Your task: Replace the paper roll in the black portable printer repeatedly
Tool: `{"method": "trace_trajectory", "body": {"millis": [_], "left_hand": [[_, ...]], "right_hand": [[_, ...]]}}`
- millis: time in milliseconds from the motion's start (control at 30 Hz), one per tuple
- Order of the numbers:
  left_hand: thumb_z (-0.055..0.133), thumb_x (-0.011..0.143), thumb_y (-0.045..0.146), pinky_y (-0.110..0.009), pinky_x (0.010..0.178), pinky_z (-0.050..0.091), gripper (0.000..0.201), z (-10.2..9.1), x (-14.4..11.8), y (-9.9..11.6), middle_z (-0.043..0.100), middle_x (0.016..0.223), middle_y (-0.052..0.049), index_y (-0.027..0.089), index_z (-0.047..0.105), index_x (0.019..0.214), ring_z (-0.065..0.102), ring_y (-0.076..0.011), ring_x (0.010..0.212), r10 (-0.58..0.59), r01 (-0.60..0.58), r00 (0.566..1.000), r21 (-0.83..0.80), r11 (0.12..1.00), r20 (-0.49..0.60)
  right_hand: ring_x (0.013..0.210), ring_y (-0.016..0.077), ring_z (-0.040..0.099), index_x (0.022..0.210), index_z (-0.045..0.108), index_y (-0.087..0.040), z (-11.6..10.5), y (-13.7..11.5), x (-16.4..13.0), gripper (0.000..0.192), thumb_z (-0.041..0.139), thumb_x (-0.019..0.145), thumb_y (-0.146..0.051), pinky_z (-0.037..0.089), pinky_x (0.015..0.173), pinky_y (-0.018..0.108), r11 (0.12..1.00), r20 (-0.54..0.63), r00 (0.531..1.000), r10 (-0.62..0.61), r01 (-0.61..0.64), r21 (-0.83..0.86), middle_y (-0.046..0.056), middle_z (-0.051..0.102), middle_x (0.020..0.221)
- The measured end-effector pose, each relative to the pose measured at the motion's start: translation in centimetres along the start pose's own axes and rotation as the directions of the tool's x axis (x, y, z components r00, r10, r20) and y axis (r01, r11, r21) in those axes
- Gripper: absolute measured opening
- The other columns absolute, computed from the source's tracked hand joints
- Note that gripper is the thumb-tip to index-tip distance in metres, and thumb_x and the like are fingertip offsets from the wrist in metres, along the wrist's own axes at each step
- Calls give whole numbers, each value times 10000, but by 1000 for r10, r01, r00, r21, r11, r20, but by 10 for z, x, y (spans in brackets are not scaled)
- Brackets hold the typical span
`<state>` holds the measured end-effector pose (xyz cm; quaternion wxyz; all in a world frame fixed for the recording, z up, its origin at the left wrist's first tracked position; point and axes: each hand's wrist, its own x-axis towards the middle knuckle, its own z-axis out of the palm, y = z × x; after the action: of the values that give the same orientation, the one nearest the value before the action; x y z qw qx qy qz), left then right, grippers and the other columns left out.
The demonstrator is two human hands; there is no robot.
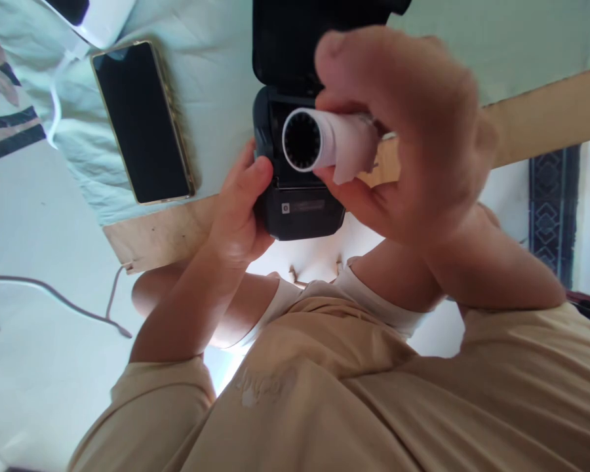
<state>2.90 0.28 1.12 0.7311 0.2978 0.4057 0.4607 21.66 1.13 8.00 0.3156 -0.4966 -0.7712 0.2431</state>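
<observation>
My left hand (243, 203) grips the left side of a small black label printer (305, 219), thumb on its upper edge. The printer's black lid (285, 46) is swung up, away from me. Over the open compartment, my right hand (417, 131) pinches a white paper roll (347, 141) between thumb and fingers. The roll lies on its side, its hollow dark core with a ridged rim facing left. A torn or loose edge of paper hangs from its right part. The roll covers part of the compartment, so I cannot tell whether it touches the printer.
A smartphone (140, 121) with a dark screen lies on the pale green cloth (216, 72) to the left. Beyond it is a white device (103, 19) with a cable. The wooden table edge (162, 233) runs below the hands. A grey cable (44, 285) crosses at left.
</observation>
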Motion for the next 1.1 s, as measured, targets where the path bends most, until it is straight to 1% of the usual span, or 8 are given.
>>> {"method": "trace_trajectory", "body": {"millis": [100, 200, 333, 433, 567, 700, 900, 1100], "left_hand": [[778, 818, 571, -493, 1123, 582, 363, 2, -3, 3, 806, 1180, -15, 294, 755, 1052, 583, -368, 1477, 6, -7, 1000, -28, 1000, -6], [794, 823, 583, -464, 1110, 587, 388, 2, -4, 2, 797, 1170, -30, 277, 735, 1054, 616, -353, 1443, 21, -21, 1000, -27, 999, 6], [806, 825, 599, -471, 1097, 589, 408, 0, -5, 1, 779, 1097, -29, 290, 721, 1078, 669, -341, 1376, 59, -59, 997, -11, 998, 59], [785, 846, 568, -465, 1101, 584, 337, 0, -5, 1, 777, 1080, -14, 306, 726, 1050, 681, -327, 1349, 64, -62, 996, -23, 998, 61], [801, 811, 598, -466, 1096, 580, 366, 1, -4, 1, 779, 1047, -19, 297, 719, 1002, 666, -337, 1357, 76, -76, 996, 0, 997, 42], [794, 798, 603, -462, 1062, 599, 395, 2, -2, 2, 772, 1034, -32, 298, 705, 1033, 665, -340, 1370, 49, -51, 998, 32, 998, 35], [797, 805, 560, -460, 1078, 602, 348, 3, -2, 4, 782, 958, -22, 291, 713, 1008, 679, -333, 1358, 39, -39, 999, 3, 999, 12], [764, 777, 572, -442, 969, 641, 286, 4, -1, 4, 793, 985, -2, 329, 726, 922, 694, -342, 1315, 48, -47, 998, -40, 998, 32]], "right_hand": [[1069, 130, 726, 1271, 668, -290, 4, 5, -7, 274, 544, 1029, -318, 580, 961, 255, 958, -101, 979, -177, 148, -247, -48, 722, 1183], [1156, 189, 746, 1049, 662, -231, 9, 7, -9, 114, 563, 996, -212, 567, 994, 307, 944, -160, 977, -139, 82, -319, -34, 748, 1102], [1108, 168, 769, 1073, 674, -258, 15, 13, -9, 205, 626, 920, -130, 563, 826, 276, 934, -142, 972, -187, 131, -332, -74, 775, 1229], [1111, 146, 759, 1036, 692, -269, 18, 19, -7, 163, 584, 968, -168, 578, 873, 291, 927, -138, 951, -277, 227, -298, -92, 768, 1280], [988, 158, 708, 944, 711, -272, 17, 21, -4, 208, 526, 1028, -317, 543, 863, 342, 921, -179, 946, -271, 200, -336, -33, 770, 1077], [965, 155, 677, 944, 710, -262, 14, 21, -1, 228, 517, 1025, -352, 520, 854, 354, 942, -101, 979, -176, 137, -307, -21, 757, 1105], [861, 151, 598, 846, 687, -272, 13, 18, -2, 310, 500, 1028, -439, 465, 910, 384, 965, -158, 971, -180, 143, -219, -5, 698, 885], [867, 137, 597, 895, 675, -292, 27, 13, -18, 183, 533, 1009, -307, 420, 774, 353, 867, -133, 882, -453, 401, -294, -76, 740, 912]]}}
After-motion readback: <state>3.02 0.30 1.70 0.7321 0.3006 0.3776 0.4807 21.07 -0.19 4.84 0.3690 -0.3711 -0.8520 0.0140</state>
